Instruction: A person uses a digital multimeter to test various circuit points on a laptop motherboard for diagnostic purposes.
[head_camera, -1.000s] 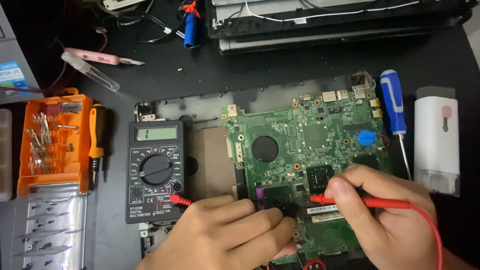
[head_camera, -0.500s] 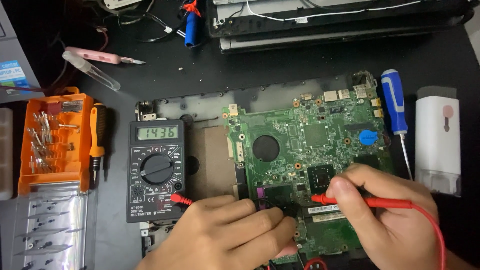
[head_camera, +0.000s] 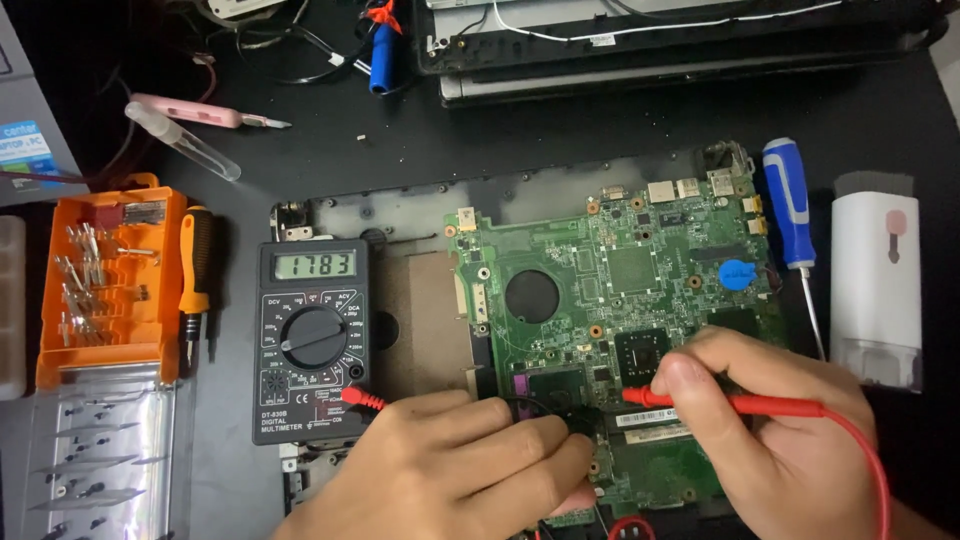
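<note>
left hand (head_camera: 455, 475): bare; no glove, ring or other jewellery seen; back of hand and knuckles shown; fingers (head_camera: 530, 445) bent, nails mostly hidden.
right hand (head_camera: 770, 450): bare; no glove, ring or band seen; thumb (head_camera: 690, 385) shown with a short, trimmed, unpainted nail; knuckles rounded.
wrists: left wrist cut off by the bottom edge; right wrist only partly shown at the lower right corner; no watch or bracelet seen on the shown parts.
sleeves: none seen within the frame; whether any are worn higher up cannot be told.
forearms: barely shown, cut off at the bottom edge.
markings: no tattoos, plasters or scars made out.
</note>
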